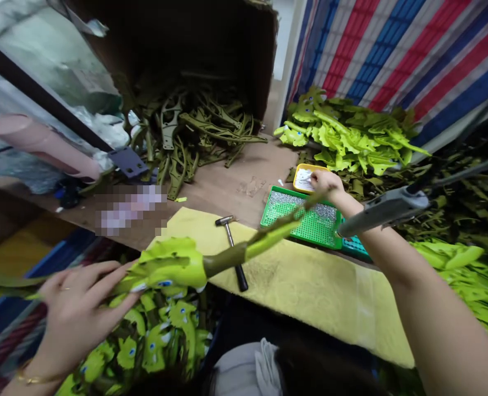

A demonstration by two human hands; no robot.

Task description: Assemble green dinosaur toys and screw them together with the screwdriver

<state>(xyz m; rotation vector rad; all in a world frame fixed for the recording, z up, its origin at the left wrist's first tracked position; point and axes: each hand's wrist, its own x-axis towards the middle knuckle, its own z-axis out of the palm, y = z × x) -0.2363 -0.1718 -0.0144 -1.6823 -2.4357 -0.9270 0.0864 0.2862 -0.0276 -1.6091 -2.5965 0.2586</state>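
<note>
Plainly, the left hand (78, 313) at lower left and the right hand (325, 186) near center, well apart, both clamp one long green plastic piece (223, 258).

A hammer (230, 242) lies on a yellow cloth (310, 291) on the wooden bench (235, 181), beside a green tray of silver studs (299, 220), below a red, white and blue striped tarpaulin (392, 55).

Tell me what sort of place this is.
Probably a small handwork workshop: heaps of moulded green pieces, a green tray of small silver bits, and a hammer lying on a yellow cloth.
</note>
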